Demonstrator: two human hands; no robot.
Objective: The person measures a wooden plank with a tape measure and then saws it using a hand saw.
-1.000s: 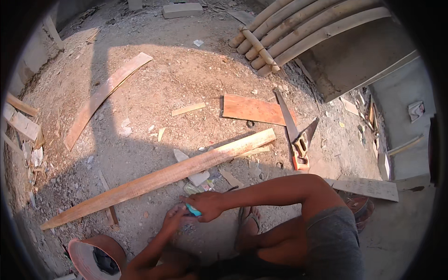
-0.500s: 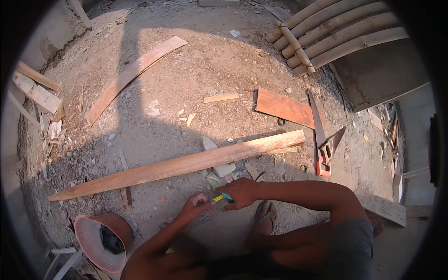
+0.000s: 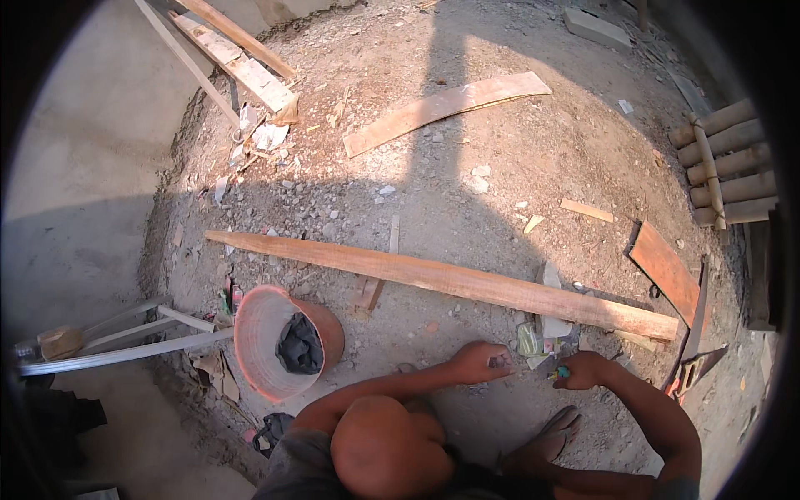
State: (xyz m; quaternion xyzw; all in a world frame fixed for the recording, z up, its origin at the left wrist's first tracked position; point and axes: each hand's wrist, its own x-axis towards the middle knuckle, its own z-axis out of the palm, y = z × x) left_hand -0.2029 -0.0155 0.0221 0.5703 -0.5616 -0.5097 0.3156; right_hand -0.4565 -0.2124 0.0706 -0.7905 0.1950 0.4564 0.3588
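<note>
My left hand (image 3: pixel 482 363) is curled closed at lower centre, just below a long wooden plank (image 3: pixel 433 275); whatever is between its fingers is too small to make out. My right hand (image 3: pixel 583 370), to its right, grips a small teal and yellow tape measure (image 3: pixel 560 373). Between and above my hands, pale scraps (image 3: pixel 531 342) lie on the ground by the plank. A pink bucket (image 3: pixel 332 337) with dark material inside stands left of my left forearm.
An orange board (image 3: pixel 662 258) and two handsaws (image 3: pixel 690 371) lie at right, below tied bamboo poles (image 3: pixel 729 162). A curved board (image 3: pixel 446 107) lies farther off. Wooden lengths (image 3: pixel 242 67) rest at upper left beside a wall (image 3: pixel 83 167); metal and wooden bars (image 3: pixel 125 357) are below.
The view has swung left, bringing more wall and the bars into sight. My hands have drawn apart, the right one with the tape measure, whose yellow strip showed between them earlier.
</note>
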